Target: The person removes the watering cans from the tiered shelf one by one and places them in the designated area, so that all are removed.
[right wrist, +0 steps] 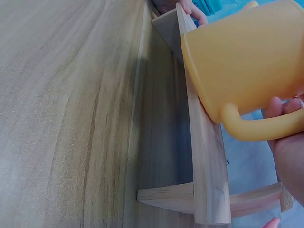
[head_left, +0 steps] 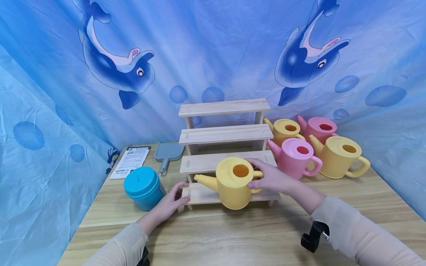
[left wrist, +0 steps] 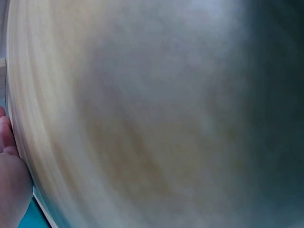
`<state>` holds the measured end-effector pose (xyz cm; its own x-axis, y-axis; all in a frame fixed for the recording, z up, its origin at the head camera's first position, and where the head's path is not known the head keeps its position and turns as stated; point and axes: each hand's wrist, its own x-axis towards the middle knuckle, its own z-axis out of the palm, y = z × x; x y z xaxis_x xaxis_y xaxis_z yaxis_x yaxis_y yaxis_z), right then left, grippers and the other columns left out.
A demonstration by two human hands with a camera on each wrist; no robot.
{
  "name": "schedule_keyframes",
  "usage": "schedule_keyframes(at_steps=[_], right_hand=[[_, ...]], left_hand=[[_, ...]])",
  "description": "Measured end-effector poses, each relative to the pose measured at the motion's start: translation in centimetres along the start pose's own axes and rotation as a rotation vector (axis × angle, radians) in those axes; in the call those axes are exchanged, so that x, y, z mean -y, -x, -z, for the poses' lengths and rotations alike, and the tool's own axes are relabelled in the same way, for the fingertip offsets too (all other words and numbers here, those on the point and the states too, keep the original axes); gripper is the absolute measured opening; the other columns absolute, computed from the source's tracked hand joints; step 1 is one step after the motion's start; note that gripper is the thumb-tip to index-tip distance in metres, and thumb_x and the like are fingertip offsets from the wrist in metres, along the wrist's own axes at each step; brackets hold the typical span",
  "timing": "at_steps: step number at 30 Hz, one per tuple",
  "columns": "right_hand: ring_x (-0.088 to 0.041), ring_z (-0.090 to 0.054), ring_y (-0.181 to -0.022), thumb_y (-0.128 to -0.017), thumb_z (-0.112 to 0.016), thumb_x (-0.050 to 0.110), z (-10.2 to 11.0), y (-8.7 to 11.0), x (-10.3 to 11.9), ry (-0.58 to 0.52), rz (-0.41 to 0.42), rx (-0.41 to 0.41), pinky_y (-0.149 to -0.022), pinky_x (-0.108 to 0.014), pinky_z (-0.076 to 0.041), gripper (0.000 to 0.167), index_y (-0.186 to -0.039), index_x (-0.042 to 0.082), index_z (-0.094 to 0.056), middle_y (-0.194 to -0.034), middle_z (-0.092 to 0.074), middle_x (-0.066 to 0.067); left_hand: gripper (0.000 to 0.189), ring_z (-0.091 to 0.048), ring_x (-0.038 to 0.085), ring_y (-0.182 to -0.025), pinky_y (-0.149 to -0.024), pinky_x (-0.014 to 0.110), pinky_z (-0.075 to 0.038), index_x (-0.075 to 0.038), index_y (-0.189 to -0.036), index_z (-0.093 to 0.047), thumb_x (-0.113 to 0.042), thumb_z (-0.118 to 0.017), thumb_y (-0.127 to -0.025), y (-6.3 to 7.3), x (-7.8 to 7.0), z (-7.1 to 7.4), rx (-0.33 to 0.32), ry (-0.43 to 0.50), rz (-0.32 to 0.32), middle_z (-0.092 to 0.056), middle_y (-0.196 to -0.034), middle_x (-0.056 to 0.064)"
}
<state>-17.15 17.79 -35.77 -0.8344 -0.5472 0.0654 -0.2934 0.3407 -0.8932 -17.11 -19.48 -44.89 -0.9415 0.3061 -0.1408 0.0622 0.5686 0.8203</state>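
Observation:
A yellow watering can (head_left: 234, 184) is at the lowest step of a stepped wooden shelf (head_left: 226, 107), its spout pointing left. My right hand (head_left: 271, 177) grips the can's handle (right wrist: 266, 128) from the right side. In the right wrist view, the can's base overlaps the front edge of the bottom board (right wrist: 209, 175). My left hand (head_left: 171, 203) holds the left end of that lowest board, thumb in front and fingers behind. The left wrist view is mostly blurred table, with part of the left hand (left wrist: 12, 180) at its left edge.
Right of the shelf stand two pink watering cans, the nearer one (head_left: 294, 159) in front, and two more yellow ones, the larger (head_left: 339, 157) at the right. On the left are a blue lidded tub (head_left: 144, 188), a grey-blue dustpan (head_left: 169, 151) and a printed packet (head_left: 131, 162).

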Motion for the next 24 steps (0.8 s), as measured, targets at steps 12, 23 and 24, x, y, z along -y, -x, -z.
schedule_keyframes(at_steps=[12, 23, 24], right_hand=[[-0.025, -0.053, -0.105, -0.077, -0.077, 0.025, 0.6, 1.1, -0.5, 0.026, 0.015, -0.134, -0.088, -0.038, -0.045, 0.070, -0.138, 0.010, -0.045, -0.119, -0.056, -0.009], [-0.031, -0.052, -0.114, -0.079, -0.075, 0.014, 2.3, 2.4, -0.3, -0.021, 0.061, -0.261, -0.081, -0.027, -0.049, 0.061, -0.133, 0.005, -0.050, -0.136, -0.047, -0.014], [-0.032, -0.046, -0.121, -0.078, -0.074, 0.013, 2.5, 2.5, -0.2, -0.019, 0.067, -0.271, -0.082, -0.025, -0.048, 0.060, -0.133, 0.004, -0.050, -0.142, -0.040, -0.014]], left_hand=[[0.043, -0.044, 0.021, -0.091, -0.078, 0.035, -0.037, -0.023, -0.127, -0.041, -0.035, -0.060, -0.091, -0.2, 0.2, 0.0, 0.006, 0.004, -0.016, -0.047, -0.101, 0.008], [0.045, -0.044, 0.022, -0.093, -0.079, 0.036, -0.037, -0.024, -0.129, -0.040, -0.037, -0.060, -0.091, 0.0, 0.4, -0.1, -0.003, -0.010, -0.017, -0.046, -0.103, 0.008], [0.046, -0.044, 0.022, -0.093, -0.079, 0.036, -0.037, -0.024, -0.129, -0.040, -0.038, -0.060, -0.091, 0.0, 0.4, -0.1, -0.003, -0.009, -0.019, -0.046, -0.103, 0.008]])
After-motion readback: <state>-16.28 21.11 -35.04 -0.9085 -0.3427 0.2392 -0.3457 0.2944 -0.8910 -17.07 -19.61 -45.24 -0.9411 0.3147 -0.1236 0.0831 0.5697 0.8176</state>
